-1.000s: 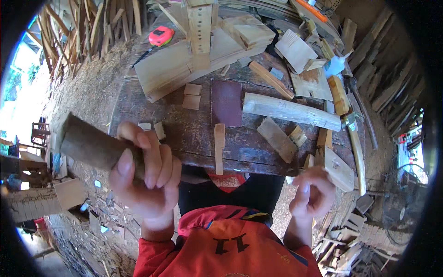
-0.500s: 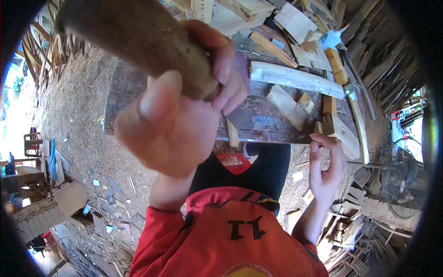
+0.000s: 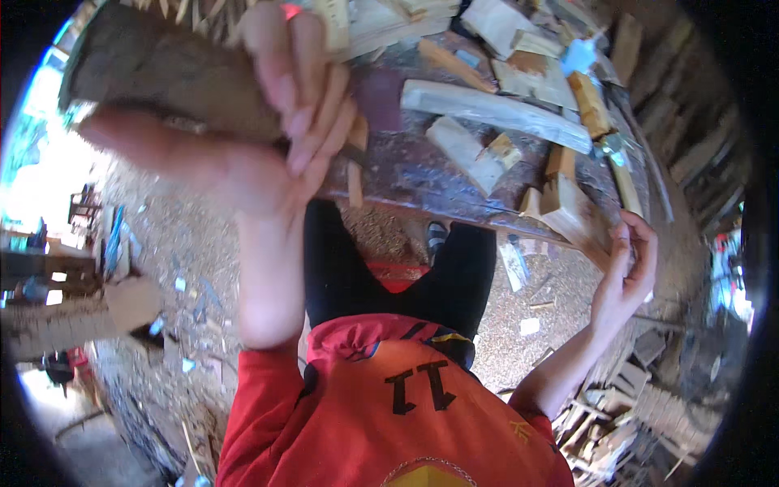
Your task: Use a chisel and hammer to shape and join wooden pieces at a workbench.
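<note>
The left hand (image 3: 243, 138) is up close to the camera, at about 10 o'clock in the picture. Its fingers are wrapped tight around a thick brown chunk of wood (image 3: 162, 69), with the thumb stretched out under it. The chunk points away toward 9 o'clock and looks blurry.

The right hand (image 3: 625, 276) is at about 4 o'clock, just off the near edge of the counter (image 3: 414, 174). Its fingers are curled, and the fingertips touch a pale wedge of wood (image 3: 572, 215) that sticks out over the counter's edge. I cannot tell if the hand is pinching the wedge or only touching it.

There are no boxes or bowls to see. The counter is dark and worn, and it is covered with loose wood. A long pale stick (image 3: 495, 109) lies across it toward 1 o'clock. A short pale block (image 3: 466, 150) lies just below the stick. A thin strip of wood (image 3: 355, 183) hangs over the near edge, close to the left hand. More blocks and boards are piled at 12 o'clock.

The ground (image 3: 154, 243) is dirt with wood chips and sawdust all over it. At 5 o'clock there is a heap of wood scraps (image 3: 625, 414). Bright daylight comes in at 9 o'clock. The person wears a red shirt (image 3: 381, 414) and dark trousers.
</note>
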`<control>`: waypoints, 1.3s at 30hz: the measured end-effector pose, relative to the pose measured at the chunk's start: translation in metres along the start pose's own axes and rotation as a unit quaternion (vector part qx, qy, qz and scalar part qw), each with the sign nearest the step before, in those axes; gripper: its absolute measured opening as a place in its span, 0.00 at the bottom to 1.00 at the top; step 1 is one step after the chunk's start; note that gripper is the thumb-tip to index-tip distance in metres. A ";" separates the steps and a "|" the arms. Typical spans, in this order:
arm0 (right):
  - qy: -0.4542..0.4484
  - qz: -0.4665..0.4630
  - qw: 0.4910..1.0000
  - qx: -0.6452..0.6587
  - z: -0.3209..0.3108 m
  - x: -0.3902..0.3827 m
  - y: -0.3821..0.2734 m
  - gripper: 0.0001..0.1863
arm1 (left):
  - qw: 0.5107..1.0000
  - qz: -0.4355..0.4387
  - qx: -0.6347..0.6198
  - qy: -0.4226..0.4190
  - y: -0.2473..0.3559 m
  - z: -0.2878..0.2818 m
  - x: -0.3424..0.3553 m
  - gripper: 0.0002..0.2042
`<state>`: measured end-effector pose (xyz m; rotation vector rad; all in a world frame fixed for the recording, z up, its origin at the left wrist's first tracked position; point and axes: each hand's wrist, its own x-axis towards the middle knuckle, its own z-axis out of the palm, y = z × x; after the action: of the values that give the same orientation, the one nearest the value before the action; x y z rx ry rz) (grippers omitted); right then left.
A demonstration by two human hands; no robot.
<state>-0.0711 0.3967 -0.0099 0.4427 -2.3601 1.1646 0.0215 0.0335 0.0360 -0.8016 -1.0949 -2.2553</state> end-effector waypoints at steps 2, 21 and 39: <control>-0.031 -0.008 0.998 0.052 0.008 0.003 0.004 0.11 | 0.990 0.036 0.119 0.065 -0.004 0.004 -0.003 0.34; -0.182 -0.328 0.926 -0.043 0.081 0.031 -0.059 0.18 | 0.965 0.092 0.224 -0.099 -0.015 -0.017 -0.003 0.46; -0.366 -0.236 0.872 -0.224 0.113 0.097 -0.054 0.31 | 0.915 0.129 0.376 -0.072 0.013 0.019 -0.009 0.18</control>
<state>-0.1571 0.2667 0.0179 1.3811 -2.7574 0.1943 0.0418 0.0434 0.0465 -0.7191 -1.6556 -1.3876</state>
